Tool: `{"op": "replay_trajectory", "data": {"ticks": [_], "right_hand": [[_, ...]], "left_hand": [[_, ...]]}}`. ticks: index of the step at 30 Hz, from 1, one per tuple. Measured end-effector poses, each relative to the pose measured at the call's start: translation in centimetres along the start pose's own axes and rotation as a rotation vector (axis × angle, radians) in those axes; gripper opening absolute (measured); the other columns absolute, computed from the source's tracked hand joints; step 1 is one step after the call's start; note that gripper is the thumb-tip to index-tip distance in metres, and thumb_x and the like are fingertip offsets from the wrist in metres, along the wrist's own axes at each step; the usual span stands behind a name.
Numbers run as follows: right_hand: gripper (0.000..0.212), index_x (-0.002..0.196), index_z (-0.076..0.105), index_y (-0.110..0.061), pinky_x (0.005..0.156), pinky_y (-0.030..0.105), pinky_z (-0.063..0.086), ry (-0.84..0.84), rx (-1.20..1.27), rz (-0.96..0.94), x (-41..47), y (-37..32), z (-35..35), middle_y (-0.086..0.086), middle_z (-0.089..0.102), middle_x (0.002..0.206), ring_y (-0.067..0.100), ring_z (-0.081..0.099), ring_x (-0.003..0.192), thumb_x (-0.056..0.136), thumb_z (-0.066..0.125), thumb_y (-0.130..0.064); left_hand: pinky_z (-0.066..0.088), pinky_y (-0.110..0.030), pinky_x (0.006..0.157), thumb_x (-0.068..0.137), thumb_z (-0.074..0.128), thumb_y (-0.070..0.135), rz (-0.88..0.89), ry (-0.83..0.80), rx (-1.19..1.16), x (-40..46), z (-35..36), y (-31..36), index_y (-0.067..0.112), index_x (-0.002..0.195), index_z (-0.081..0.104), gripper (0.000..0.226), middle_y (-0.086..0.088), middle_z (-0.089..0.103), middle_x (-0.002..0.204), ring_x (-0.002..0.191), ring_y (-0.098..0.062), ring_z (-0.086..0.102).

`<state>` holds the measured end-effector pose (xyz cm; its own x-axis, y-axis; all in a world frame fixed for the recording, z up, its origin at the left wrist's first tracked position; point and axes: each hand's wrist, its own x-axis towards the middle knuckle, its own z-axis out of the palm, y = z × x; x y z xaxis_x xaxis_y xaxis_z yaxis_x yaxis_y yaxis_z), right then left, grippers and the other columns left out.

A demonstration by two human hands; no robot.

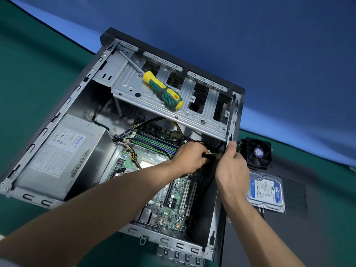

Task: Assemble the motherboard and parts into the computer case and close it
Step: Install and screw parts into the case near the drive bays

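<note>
Case (63,105): open, lying flat, green motherboard (174,201) seated inside.
Left hand (189,158): fingers curled round black cables (207,156).
Right hand (232,170): gripping case's right edge.

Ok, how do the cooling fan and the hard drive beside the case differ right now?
The cooling fan is black, boxy, and sits farther back near the case's drive-bay corner. The hard drive is flat, silver with a blue-and-white label, nearer the person. Both lie outside the case, not yet installed.
</note>
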<state>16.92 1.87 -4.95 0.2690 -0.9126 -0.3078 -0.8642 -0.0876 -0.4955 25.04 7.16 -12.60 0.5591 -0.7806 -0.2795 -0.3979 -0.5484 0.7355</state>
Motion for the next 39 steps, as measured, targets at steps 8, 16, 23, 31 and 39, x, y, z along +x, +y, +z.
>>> {"op": "replay_trajectory", "data": {"ticks": [8,16,23,31,39], "right_hand": [[0.065,0.103,0.059,-0.009,0.074,0.036,0.033,-0.008,0.009,0.011,0.0,0.1,0.0,0.009,0.061,0.096,0.029,0.051,0.088,0.097,0.015,-0.057],[0.065,0.107,0.059,-0.009,0.074,0.037,0.033,-0.013,0.006,0.004,0.1,0.2,-0.1,0.008,0.059,0.096,0.028,0.049,0.087,0.098,0.015,-0.055],[0.065,0.113,0.058,-0.008,0.075,0.036,0.033,-0.02,-0.007,-0.003,-0.2,0.1,-0.2,0.012,0.061,0.106,0.027,0.047,0.088,0.098,0.015,-0.054],[0.065,0.105,0.059,-0.009,0.073,0.036,0.035,0.003,-0.019,-0.005,-0.3,0.1,0.0,0.008,0.06,0.095,0.026,0.049,0.083,0.098,0.014,-0.055],[0.064,0.112,0.059,-0.011,0.075,0.035,0.035,-0.004,-0.015,-0.014,-0.5,-0.1,-0.2,0.012,0.064,0.109,0.028,0.056,0.095,0.098,0.015,-0.055]], "left_hand": [[0.038,-0.023,0.065,0.081,0.067,0.016,0.007,-0.079,0.053,0.6,-0.6,0.1,0.011,0.087,0.071,0.009,-0.011,0.066,0.079,0.081,-0.028,0.062],[0.036,-0.025,0.062,0.081,0.066,0.012,0.058,-0.157,0.096,0.9,-0.8,0.1,0.016,0.068,0.056,0.016,-0.004,0.053,0.068,0.068,-0.024,0.052],[0.039,-0.029,0.065,0.081,0.062,0.008,0.019,-0.103,0.088,0.3,-0.2,0.4,0.016,0.068,0.053,0.018,-0.011,0.06,0.074,0.08,-0.033,0.062],[0.045,-0.035,0.073,0.084,0.06,0.011,0.017,-0.014,0.154,-0.5,0.4,0.7,0.012,0.078,0.059,0.007,-0.017,0.068,0.091,0.087,-0.036,0.063],[0.035,-0.033,0.064,0.083,0.056,0.017,-0.006,-0.021,0.205,-0.4,0.4,0.9,0.015,0.067,0.05,0.017,-0.02,0.068,0.09,0.087,-0.041,0.061]]}}
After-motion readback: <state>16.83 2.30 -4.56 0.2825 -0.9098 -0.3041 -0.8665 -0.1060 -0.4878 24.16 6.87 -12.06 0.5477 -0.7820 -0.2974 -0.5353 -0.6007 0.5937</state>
